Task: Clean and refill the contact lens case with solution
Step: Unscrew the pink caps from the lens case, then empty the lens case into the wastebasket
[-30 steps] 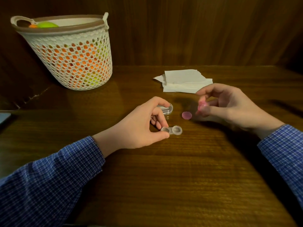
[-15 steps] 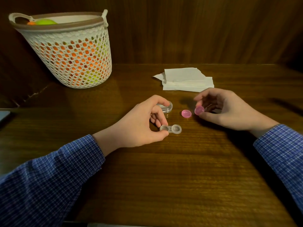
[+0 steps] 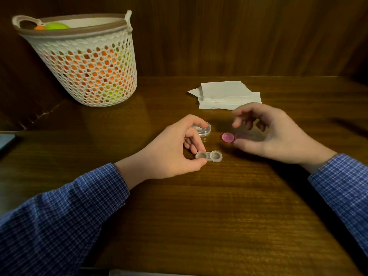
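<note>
Fingers of the left hand pinch the lens case on the tabletop; the right hand hangs loosely curled beside a pink cap. Caps look off; wiping with the tissues and refilling remain, I judge.

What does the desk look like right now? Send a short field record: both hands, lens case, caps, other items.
left hand: pinches the left well of the clear plastic two-well lens case, which rests on the brown wooden desk
lens case wells: both uncapped
right hand: fingers loosely curled, holds nothing clearly visible
round pink cap: on desk by right thumb tip
second pink cap: faint blur under right palm, unsure
small clear container: behind left fingers
folded white tissues: far side
white mesh basket: far left
</note>
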